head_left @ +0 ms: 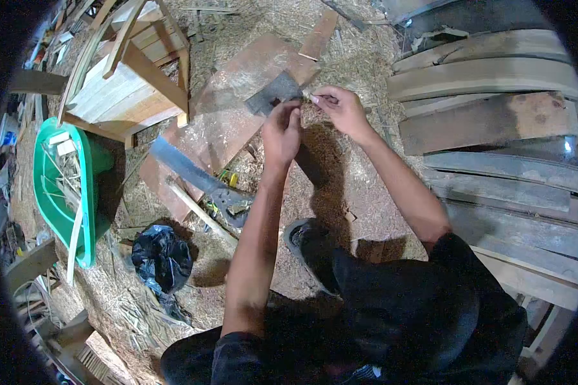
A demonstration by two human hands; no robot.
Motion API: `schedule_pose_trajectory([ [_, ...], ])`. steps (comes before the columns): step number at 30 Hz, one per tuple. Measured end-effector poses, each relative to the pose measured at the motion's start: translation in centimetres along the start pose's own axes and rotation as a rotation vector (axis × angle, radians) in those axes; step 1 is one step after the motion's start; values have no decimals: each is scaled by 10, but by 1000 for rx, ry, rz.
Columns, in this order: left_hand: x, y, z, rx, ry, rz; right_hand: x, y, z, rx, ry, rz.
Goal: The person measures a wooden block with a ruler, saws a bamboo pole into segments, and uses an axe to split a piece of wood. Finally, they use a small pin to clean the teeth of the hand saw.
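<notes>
My left hand (282,133) is closed at the near corner of a dark grey flat sheet (273,91), which looks like sandpaper. The sheet extends away to the left above a brown board (231,83). Close beside it, my right hand (344,113) has its thumb and fingers pinched together on a small pale piece (307,94), too small to name. The fingertips of both hands almost meet. Left of my left forearm lies a handsaw (183,165) with a dark handle, next to a pale wooden stick (202,212).
A slatted wooden piece (119,96) stands at the upper left. Below it is a green tub (87,192) with wood scraps. A black plastic bag (162,258) sits nearer me. Stacked planks (488,122) line the right side. Sawdust and shavings cover the ground.
</notes>
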State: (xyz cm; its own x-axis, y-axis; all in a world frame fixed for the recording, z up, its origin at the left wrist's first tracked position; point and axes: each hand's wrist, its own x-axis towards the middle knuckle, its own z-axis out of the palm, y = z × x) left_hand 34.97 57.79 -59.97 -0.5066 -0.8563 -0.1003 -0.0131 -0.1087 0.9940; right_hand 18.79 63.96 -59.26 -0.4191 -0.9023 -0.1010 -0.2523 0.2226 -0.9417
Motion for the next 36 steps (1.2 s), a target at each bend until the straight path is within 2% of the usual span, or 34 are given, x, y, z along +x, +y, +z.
schedule_pose_trajectory([
  [3,-1,14,-14,-141,5,2,-13,-32,9,11,-24,-170],
  [4,-6,23,-19,-161,23,19,-18,-50,12,-102,-30,-233],
  [7,-25,47,-38,-164,82,70,-31,-89,27,-216,-45,-301],
  [8,-32,55,-48,-154,75,14,-35,-101,33,-236,-61,-281],
  [11,-51,67,-71,-179,115,91,-39,-120,55,-280,-68,-375],
  [12,-54,68,-80,-145,137,91,-42,-132,62,-253,-100,-396],
  [15,-62,71,-103,-319,187,1,-49,-145,80,-152,-200,-307],
  [16,-68,75,-109,-284,258,20,-49,-143,89,-20,-138,-292],
  [19,-77,81,-126,-289,321,-1,-43,-146,96,-190,-23,-618],
  [20,-81,81,-131,-352,330,-29,-40,-142,100,-123,-84,-610],
  [23,-89,80,-143,-306,334,12,-49,-160,118,60,-295,-259],
  [24,-89,77,-146,-305,345,77,-52,-162,125,90,-315,-250],
  [28,-100,66,-159,-135,369,95,-55,-162,145,55,-437,-213],
  [31,-113,61,-178,53,405,99,-51,-141,165,212,-538,-167],
  [33,-122,58,-194,-29,436,-7,-52,-136,176,239,-560,-154],
  [35,-132,50,-213,-67,599,-26,-54,-142,185,206,-532,-174],
  [36,-137,27,-225,-59,652,8,-52,-137,187,159,-543,-163],
])
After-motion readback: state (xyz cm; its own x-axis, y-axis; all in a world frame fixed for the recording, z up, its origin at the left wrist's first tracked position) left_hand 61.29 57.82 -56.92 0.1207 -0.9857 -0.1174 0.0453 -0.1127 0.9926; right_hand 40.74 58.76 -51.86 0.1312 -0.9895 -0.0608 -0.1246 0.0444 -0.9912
